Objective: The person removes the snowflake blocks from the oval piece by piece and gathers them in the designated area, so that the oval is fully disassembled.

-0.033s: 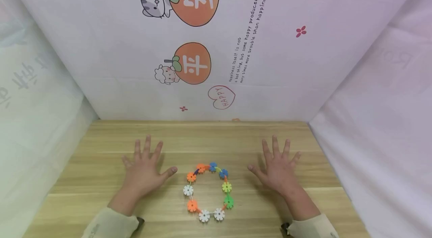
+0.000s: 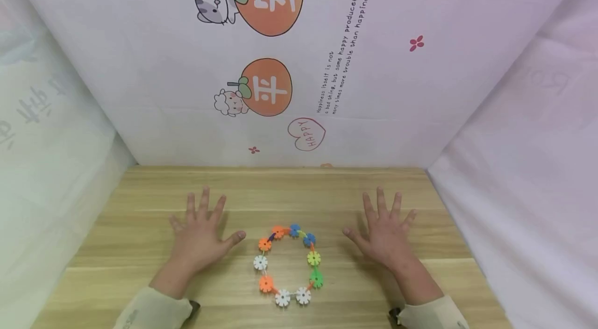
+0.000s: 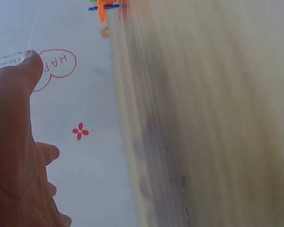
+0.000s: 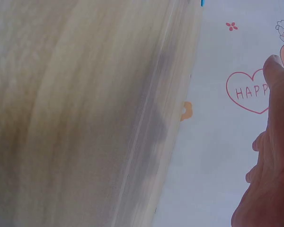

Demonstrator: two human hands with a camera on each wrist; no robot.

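A ring of flower-shaped plastic discs (image 2: 282, 298), linked by small coloured connector pieces, lies on the wooden table between the two hands. Its discs are orange, white, blue, yellow and green. To the left of the ring, the left hand (image 2: 200, 235) is spread with straight fingers, its thumb pointing toward the orange and white discs. On the other side the right hand (image 2: 388, 238) is spread the same way, thumb toward the ring. Both hands hold nothing and stay apart from the ring. In the left wrist view a bit of an orange disc (image 3: 102, 10) shows at the top edge.
The wooden table (image 2: 299, 189) ends at a white printed cloth (image 2: 374, 137) with cartoon fruit, animals and lettering. More white cloth hangs along the left (image 2: 56, 137) and right (image 2: 528, 173) sides. Both wrists wear dark bands below light sleeves (image 2: 154, 311).
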